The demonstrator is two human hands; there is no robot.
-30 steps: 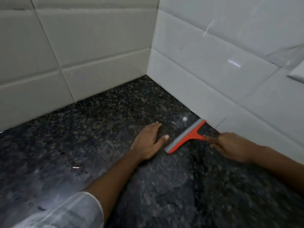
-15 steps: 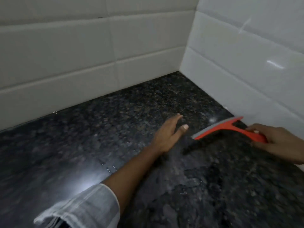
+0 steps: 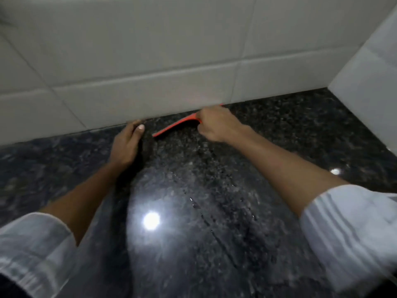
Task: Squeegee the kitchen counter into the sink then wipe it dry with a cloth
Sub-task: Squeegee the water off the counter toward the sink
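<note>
Your right hand point(image 3: 217, 125) is clamped on the orange squeegee point(image 3: 176, 127) at centre frame against the tiled wall point(image 3: 150, 61); your left hand point(image 3: 126, 145) lies flat, fingers together, on the table point(image 3: 214, 244).

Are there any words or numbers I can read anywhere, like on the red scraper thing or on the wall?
None: no words, numbers or signs show.
Squeegee: plain red, blurred, mostly hidden by the right hand; no label visible.
Wall tiles: plain white.
Counter: speckled dark stone with light glare only.
</note>
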